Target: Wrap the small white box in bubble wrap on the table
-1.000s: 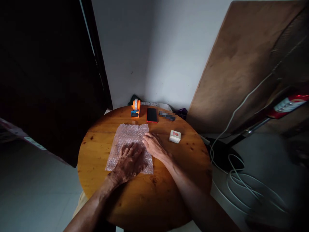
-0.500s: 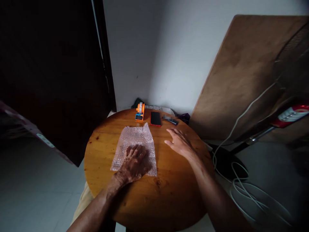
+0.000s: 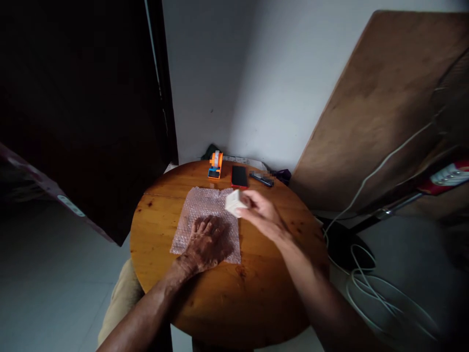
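Observation:
A sheet of bubble wrap [image 3: 200, 208] lies on the round wooden table [image 3: 256, 278]. My left hand [image 3: 207, 244] rests flat on its near part, fingers spread. My right hand [image 3: 258, 210] holds a small white box [image 3: 234, 202] just above the sheet's right edge, fingers wrapped round it.
At the table's far edge stand an orange tape dispenser [image 3: 215, 165], a red-cased phone [image 3: 239, 176] and a dark pen-like thing [image 3: 262, 179]. A wooden board [image 3: 370, 112] leans on the wall at right. White cables [image 3: 373, 288] lie on the floor. A dark door [image 3: 84, 107] is at left.
My right hand left the bubble wrap, reached right to the small white box, picked it up and brought it back over the sheet's right edge. The left hand stayed flat.

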`<state>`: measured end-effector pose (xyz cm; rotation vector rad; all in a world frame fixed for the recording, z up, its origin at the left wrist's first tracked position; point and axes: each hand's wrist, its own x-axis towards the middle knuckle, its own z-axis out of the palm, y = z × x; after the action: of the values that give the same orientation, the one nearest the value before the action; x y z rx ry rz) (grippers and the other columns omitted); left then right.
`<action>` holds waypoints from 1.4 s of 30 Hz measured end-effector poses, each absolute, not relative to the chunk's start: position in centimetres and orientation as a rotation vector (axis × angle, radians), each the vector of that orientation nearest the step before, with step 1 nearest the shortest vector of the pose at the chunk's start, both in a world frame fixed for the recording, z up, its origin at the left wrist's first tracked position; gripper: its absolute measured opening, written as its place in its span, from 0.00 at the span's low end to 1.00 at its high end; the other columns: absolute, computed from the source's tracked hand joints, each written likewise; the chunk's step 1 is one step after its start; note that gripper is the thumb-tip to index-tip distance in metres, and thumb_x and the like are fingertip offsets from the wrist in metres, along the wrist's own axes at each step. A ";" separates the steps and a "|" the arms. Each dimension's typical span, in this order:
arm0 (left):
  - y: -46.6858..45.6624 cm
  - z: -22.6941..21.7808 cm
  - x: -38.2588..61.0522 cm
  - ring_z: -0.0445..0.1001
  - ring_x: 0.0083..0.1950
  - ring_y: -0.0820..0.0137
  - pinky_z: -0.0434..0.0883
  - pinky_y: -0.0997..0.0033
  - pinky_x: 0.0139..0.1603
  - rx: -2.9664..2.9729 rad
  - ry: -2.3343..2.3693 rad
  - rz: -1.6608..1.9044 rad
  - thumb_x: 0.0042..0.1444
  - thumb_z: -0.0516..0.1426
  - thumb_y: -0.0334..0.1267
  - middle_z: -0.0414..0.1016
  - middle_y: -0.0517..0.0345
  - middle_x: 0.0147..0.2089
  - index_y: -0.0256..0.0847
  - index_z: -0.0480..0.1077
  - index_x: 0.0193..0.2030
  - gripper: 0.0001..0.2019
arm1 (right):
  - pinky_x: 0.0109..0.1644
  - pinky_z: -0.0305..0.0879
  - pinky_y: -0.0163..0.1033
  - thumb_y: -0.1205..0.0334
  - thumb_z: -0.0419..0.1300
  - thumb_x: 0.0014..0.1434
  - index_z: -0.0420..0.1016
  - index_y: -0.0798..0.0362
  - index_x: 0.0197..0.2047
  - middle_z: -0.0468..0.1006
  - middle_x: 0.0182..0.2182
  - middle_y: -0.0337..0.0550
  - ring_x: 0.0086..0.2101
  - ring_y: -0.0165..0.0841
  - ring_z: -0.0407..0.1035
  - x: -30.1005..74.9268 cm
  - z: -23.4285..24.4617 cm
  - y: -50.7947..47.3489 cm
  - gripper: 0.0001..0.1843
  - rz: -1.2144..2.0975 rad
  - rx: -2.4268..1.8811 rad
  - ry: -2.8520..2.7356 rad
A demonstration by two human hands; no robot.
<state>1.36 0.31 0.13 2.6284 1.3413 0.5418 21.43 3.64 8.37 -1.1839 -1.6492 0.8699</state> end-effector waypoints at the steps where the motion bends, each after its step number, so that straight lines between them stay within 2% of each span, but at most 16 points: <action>1: 0.3 0.1 1.4 0.53 0.71 0.47 0.49 0.38 0.69 2.620 1.352 0.541 0.61 0.55 0.54 0.58 0.43 0.71 0.44 0.59 0.69 0.32 | 0.42 0.67 0.39 0.52 0.66 0.47 0.74 0.53 0.46 0.79 0.38 0.41 0.37 0.35 0.72 19.5 8.5 3.7 0.24 0.902 -1.155 -1.698; 5: 0.3 0.1 1.4 0.55 0.70 0.45 0.48 0.37 0.69 2.593 1.338 0.530 0.59 0.57 0.54 0.59 0.43 0.70 0.44 0.60 0.69 0.33 | 0.35 0.62 0.35 0.55 0.64 0.44 0.73 0.52 0.37 0.75 0.27 0.35 0.30 0.32 0.67 15.8 6.0 5.1 0.16 0.935 -1.274 -1.688; 7: 0.3 0.2 1.4 0.55 0.70 0.46 0.47 0.38 0.70 2.579 1.314 0.547 0.58 0.58 0.52 0.58 0.43 0.71 0.44 0.60 0.69 0.34 | 0.32 0.60 0.35 0.55 0.64 0.42 0.72 0.52 0.35 0.72 0.24 0.33 0.28 0.31 0.65 16.1 4.1 5.9 0.16 0.914 -1.376 -1.673; 10: 0.4 0.5 1.2 0.58 0.69 0.47 0.51 0.40 0.70 2.537 1.297 0.593 0.55 0.61 0.50 0.61 0.44 0.69 0.45 0.63 0.68 0.34 | 0.33 0.60 0.34 0.55 0.63 0.44 0.72 0.52 0.36 0.71 0.25 0.33 0.29 0.31 0.65 17.2 2.2 6.4 0.16 0.871 -1.377 -1.658; 15: 1.2 1.2 -1.0 0.67 0.63 0.54 0.60 0.50 0.67 2.477 1.285 0.714 0.59 0.59 0.41 0.75 0.48 0.58 0.44 0.77 0.52 0.15 | 0.38 0.64 0.37 0.58 0.64 0.46 0.72 0.52 0.42 0.74 0.29 0.35 0.32 0.33 0.67 17.6 1.7 6.5 0.19 0.908 -1.339 -1.743; 17: 1.7 1.3 -2.4 0.71 0.59 0.55 0.64 0.52 0.64 2.469 1.374 0.705 0.58 0.59 0.36 0.78 0.49 0.54 0.44 0.78 0.49 0.13 | 0.41 0.66 0.39 0.61 0.64 0.45 0.71 0.53 0.46 0.76 0.33 0.37 0.34 0.34 0.69 17.6 1.7 6.4 0.23 0.914 -1.331 -1.783; 21: 2.6 0.5 -4.6 0.69 0.62 0.50 0.66 0.49 0.63 2.426 1.571 0.676 0.51 0.63 0.35 0.77 0.47 0.56 0.43 0.78 0.50 0.17 | 0.45 0.68 0.41 0.68 0.63 0.44 0.67 0.51 0.55 0.78 0.40 0.42 0.38 0.35 0.72 17.9 1.5 6.5 0.32 0.957 -1.276 -1.851; 24: 2.7 -0.7 -5.1 0.69 0.62 0.50 0.66 0.48 0.63 2.414 1.591 0.699 0.50 0.64 0.38 0.74 0.44 0.60 0.40 0.76 0.52 0.21 | 0.44 0.69 0.40 0.70 0.62 0.44 0.70 0.51 0.49 0.79 0.37 0.40 0.37 0.34 0.73 17.9 1.5 6.6 0.26 0.967 -1.278 -1.856; 27: 2.4 -1.6 -5.1 0.68 0.63 0.51 0.64 0.47 0.64 2.414 1.595 0.770 0.52 0.63 0.41 0.71 0.44 0.63 0.41 0.72 0.58 0.25 | 0.44 0.70 0.41 0.68 0.62 0.46 0.71 0.52 0.45 0.79 0.35 0.39 0.37 0.35 0.74 17.5 1.6 6.4 0.20 0.953 -1.250 -1.829; 31: 2.2 -1.9 -5.2 0.66 0.64 0.50 0.62 0.46 0.65 2.394 1.585 0.787 0.53 0.63 0.44 0.69 0.44 0.64 0.41 0.67 0.63 0.30 | 0.47 0.70 0.41 0.64 0.63 0.50 0.70 0.51 0.50 0.81 0.40 0.41 0.40 0.36 0.75 16.9 1.0 5.8 0.22 0.893 -1.159 -1.905; 38: 2.3 -1.9 -5.3 0.65 0.65 0.52 0.60 0.46 0.65 2.381 1.586 0.777 0.53 0.63 0.44 0.68 0.45 0.65 0.42 0.64 0.64 0.31 | 0.55 0.67 0.46 0.68 0.62 0.51 0.67 0.50 0.58 0.78 0.49 0.46 0.47 0.39 0.72 16.7 0.8 5.2 0.30 0.793 -1.243 -2.076; 42: 2.1 -1.6 -5.3 0.65 0.65 0.52 0.61 0.47 0.65 2.376 1.579 0.756 0.52 0.63 0.43 0.68 0.45 0.65 0.41 0.63 0.64 0.32 | 0.55 0.66 0.46 0.69 0.62 0.50 0.67 0.51 0.58 0.78 0.49 0.47 0.47 0.39 0.73 16.9 1.5 5.1 0.31 0.787 -1.248 -2.092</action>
<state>-5.29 2.15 -1.65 2.3761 1.5792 0.7558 16.86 5.14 1.47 -1.2485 -2.0923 0.7874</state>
